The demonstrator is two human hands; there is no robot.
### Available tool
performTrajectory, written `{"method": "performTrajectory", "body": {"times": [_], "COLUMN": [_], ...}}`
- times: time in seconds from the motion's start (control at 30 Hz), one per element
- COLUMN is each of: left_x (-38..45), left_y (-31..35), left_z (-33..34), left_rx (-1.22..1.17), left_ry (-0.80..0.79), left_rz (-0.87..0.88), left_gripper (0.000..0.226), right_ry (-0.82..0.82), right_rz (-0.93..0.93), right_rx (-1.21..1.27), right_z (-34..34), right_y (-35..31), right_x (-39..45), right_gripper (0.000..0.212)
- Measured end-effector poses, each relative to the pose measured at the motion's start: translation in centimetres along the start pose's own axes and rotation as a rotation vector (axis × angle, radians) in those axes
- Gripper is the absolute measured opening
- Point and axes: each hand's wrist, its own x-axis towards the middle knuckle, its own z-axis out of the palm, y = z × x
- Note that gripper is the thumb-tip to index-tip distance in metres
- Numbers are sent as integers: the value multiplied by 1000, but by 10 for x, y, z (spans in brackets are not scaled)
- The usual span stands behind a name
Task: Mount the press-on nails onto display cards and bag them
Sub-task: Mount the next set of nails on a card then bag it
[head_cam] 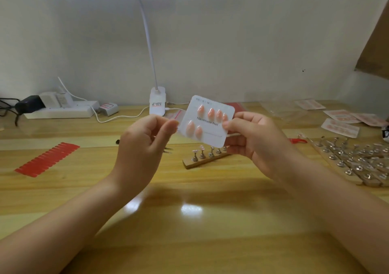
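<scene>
The display card [208, 121] is held aloft above the tabletop [84, 189], pinched at its three-o'clock edge by the right hand [250, 138]; the left hand [143, 147] is pinched beside its nine-o'clock edge, whether on the card cannot be told; six press-on nails [210, 113] are mounted, the lower row unfinished; beyond, the nail stand [205, 157] is seen at twelve o'clock; a one-sided grip could let the card tip and nails be knocked loose.
</scene>
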Motion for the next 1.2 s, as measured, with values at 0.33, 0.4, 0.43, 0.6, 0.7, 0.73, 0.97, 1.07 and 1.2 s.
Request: {"method": "performTrajectory", "body": {"times": [0.33, 0.4, 0.43, 0.6, 0.7, 0.73, 0.97, 1.07, 1.2], "left_x": [3, 3, 3, 3, 3, 3, 3, 3, 2], "left_y": [19, 20, 20, 22, 21, 22, 24, 28, 29], "left_z": [-4, -4, -4, -3, -4, -4, -5, -5, -5], "left_rx": [-47, -45, -54, -45, -51, -59, -110, -124, -102], "left_ry": [22, 23, 26, 15, 9, 4, -51, -35, -23], "left_rz": [130, 142, 133, 93, 65, 56, 21, 22, 40], "left_gripper": [28, 29, 30, 33, 28, 26, 25, 13, 14], "right_ry": [28, 32, 35, 35, 41, 43, 39, 41, 33], "right_rz": [-68, -71, -72, -70, -65, -65, -62, -62, -65], "right_rx": [61, 65, 69, 53, 48, 48, 44, 43, 33], "right_z": [-3, -3, -4, -3, -2, -2, -2, -2, -1], "right_y": [-14, -15, -16, -14, -13, -13, -13, -13, -12], "right_x": [-2, -1, -1, -1, 0, 0, -1, -1, -2], "right_gripper": [12, 14, 15, 14, 13, 12, 10, 10, 9]}}
